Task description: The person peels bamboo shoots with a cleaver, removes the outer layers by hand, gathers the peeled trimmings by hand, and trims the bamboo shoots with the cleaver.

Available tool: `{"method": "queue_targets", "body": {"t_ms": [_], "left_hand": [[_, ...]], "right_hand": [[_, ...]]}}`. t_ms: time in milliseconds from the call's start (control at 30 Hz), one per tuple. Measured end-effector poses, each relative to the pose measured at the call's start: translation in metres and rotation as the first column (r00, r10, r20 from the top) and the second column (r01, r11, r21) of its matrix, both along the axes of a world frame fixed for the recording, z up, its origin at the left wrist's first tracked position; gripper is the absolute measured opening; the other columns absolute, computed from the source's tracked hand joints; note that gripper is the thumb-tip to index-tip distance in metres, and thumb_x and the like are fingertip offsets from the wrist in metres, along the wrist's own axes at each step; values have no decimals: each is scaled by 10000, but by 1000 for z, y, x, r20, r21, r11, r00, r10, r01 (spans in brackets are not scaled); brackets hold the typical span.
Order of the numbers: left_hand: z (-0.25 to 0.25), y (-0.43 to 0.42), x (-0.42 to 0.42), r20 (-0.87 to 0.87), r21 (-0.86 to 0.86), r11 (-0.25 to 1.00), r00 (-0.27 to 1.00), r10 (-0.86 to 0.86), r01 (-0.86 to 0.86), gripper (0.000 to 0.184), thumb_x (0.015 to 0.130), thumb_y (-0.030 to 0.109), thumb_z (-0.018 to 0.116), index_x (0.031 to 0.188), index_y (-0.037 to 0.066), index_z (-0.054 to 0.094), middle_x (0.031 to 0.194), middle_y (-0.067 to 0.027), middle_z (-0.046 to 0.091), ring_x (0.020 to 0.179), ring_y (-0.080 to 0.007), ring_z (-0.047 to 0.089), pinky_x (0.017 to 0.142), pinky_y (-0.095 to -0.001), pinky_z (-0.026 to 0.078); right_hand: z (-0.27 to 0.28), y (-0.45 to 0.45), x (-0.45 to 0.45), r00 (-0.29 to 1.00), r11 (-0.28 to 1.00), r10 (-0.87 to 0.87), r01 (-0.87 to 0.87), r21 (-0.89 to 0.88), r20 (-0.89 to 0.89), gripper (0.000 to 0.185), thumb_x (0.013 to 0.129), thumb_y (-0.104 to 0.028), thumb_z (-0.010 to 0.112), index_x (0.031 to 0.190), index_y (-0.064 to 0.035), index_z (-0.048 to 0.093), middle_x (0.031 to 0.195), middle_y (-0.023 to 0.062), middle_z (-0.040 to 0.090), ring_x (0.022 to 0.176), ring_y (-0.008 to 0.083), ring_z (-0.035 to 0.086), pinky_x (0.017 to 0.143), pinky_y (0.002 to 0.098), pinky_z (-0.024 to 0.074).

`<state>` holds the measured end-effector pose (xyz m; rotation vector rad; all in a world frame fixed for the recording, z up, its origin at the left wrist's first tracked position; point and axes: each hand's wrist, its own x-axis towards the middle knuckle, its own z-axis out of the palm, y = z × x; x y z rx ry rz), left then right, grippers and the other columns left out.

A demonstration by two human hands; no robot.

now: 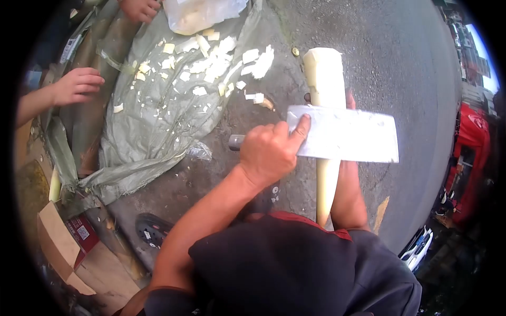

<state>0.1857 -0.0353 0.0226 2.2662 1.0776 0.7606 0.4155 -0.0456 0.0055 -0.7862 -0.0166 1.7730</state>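
My left hand (pixel 269 150) grips a cleaver (pixel 363 136) by its handle, with a finger laid along the flat of the wide blade. That blade crosses in front of a long, peeled bamboo shoot (pixel 328 68), pale at its thick top and yellowish at the tapered lower end. Most of my right hand (pixel 350 99) is hidden behind the shoot and blade. A fingertip shows beside the shoot, which the hand holds from behind. Whether the edge is cutting into the shoot cannot be seen.
White and yellow cut pieces (pixel 216 66) lie on a grey-green sheet (pixel 142 116) and the pavement. A clear plastic bag (pixel 200 16) sits at the top. Another person's hands (pixel 79 87) appear at left. A cardboard box (pixel 58 237) stands lower left.
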Motion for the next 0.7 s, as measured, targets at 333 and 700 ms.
{"method": "queue_targets", "body": {"t_ms": [333, 700], "left_hand": [[-33, 58, -11, -110, -278, 919, 960, 258, -279, 435, 788, 68, 643, 1218, 123, 684, 895, -165, 726, 732, -324, 708, 606, -419, 549], [-18, -19, -2, -8, -105, 991, 997, 82, -83, 548, 700, 75, 669, 1246, 116, 673, 687, -86, 564, 563, -287, 620, 531, -393, 518]], "right_hand": [[45, -25, -49, 964, 984, -151, 169, -65, 219, 684, 977, -585, 400, 1375, -34, 477, 1056, 262, 616, 763, 313, 674, 460, 342, 585], [13, -23, -42, 972, 958, -208, 225, -176, 110, 715, 936, -660, 486, 1318, -57, 530, 1085, 192, 625, 943, 285, 647, 714, 424, 588]]}}
